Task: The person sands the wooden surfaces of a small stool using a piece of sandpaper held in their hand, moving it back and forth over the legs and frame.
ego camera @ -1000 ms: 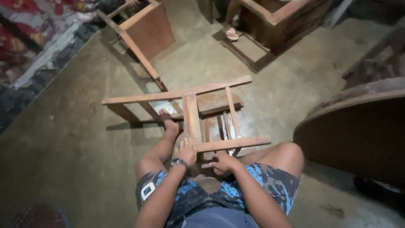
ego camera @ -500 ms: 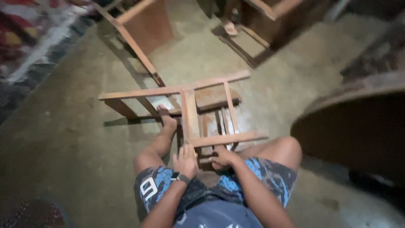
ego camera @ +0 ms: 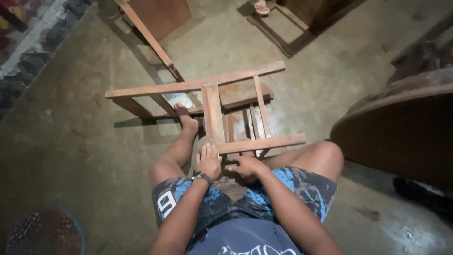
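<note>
a person sits on the concrete floor with an unfinished wooden chair frame lying flat between the bare legs. the left hand rests open, palm down, on the near end of the frame's wide centre slat, gripping nothing. the right hand is just beside it, fingers loosely curled under the near crossbar; whether it grasps anything i cannot tell. the left foot touches the frame's far side

One wooden chair frame lies on the floor, two hands at it: left hand, right hand. One round mat.
</note>
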